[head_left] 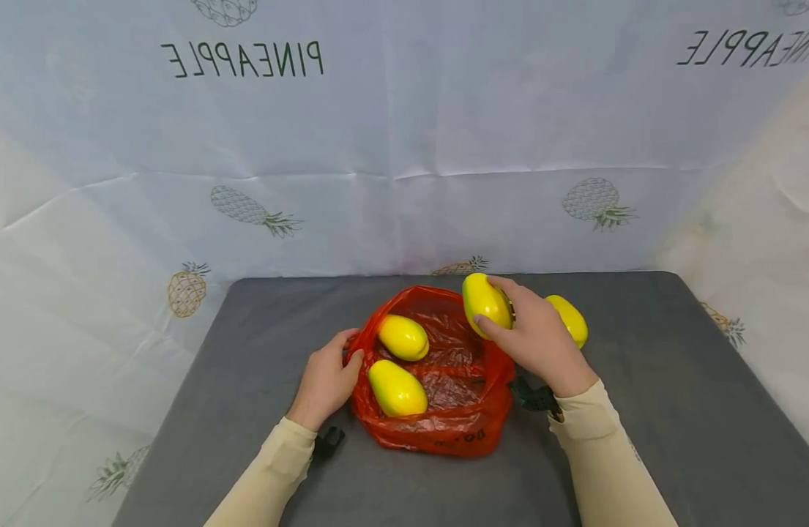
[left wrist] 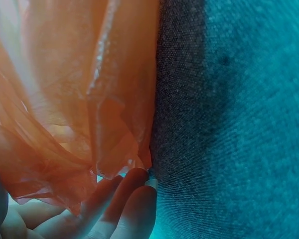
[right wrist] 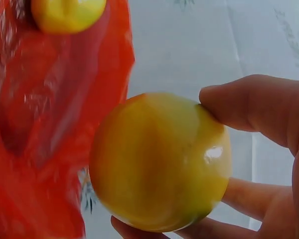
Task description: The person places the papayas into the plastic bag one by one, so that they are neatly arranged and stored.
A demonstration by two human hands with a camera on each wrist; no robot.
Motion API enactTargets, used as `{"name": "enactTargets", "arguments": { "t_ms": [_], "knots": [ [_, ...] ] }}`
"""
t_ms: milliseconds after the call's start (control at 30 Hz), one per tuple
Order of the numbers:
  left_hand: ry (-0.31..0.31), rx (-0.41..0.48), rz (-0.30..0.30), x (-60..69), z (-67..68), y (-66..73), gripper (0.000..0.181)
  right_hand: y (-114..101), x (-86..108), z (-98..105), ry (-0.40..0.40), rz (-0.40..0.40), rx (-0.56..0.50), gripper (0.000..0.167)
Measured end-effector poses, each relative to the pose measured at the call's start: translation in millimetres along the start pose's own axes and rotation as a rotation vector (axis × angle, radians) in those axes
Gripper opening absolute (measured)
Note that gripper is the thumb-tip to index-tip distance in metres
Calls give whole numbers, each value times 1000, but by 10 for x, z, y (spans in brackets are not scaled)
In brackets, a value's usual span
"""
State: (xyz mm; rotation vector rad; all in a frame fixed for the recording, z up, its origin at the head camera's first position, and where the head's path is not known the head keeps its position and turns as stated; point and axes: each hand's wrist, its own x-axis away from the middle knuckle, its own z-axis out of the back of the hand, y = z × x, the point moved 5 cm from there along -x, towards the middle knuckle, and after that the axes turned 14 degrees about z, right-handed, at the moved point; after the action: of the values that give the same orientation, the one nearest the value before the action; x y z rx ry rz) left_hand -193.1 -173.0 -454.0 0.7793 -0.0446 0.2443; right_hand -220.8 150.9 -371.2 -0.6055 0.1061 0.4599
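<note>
A red plastic bag (head_left: 437, 432) lies with its mouth spread wide on the table. Inside, towards its left side, are two smooth yellow mangoes, an upper mango (head_left: 404, 337) and a lower mango (head_left: 397, 389). My left hand (head_left: 326, 377) pinches the bag's left rim between thumb and fingers; its fingertips (left wrist: 137, 204) show at the plastic in the left wrist view. Above the bag's right rim, my right hand (head_left: 539, 333) grips another mango (head_left: 486, 305), thumb and fingers around its sides. One more mango (head_left: 568, 320) lies on the table behind the right hand, partly hidden by it.
The dark grey table (head_left: 266, 315) stretches out on both sides of the bag. Behind it hangs a white cloth (head_left: 404, 219) printed with pineapples and mirrored lettering. A dark strap device (head_left: 536, 397) sits at the right wrist, another dark device (head_left: 329, 442) at the left.
</note>
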Motion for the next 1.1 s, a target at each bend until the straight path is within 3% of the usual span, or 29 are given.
{"name": "enactTargets", "arguments": {
  "t_ms": [467,1100],
  "knots": [
    [-5,2,-2,-7,-18,-2,48,-191,-100,-374,-84,103,-46,74],
    [8,-7,-10,0,-14,-6,46,-163,-192,-624,-171,121,-29,74]
  ]
}}
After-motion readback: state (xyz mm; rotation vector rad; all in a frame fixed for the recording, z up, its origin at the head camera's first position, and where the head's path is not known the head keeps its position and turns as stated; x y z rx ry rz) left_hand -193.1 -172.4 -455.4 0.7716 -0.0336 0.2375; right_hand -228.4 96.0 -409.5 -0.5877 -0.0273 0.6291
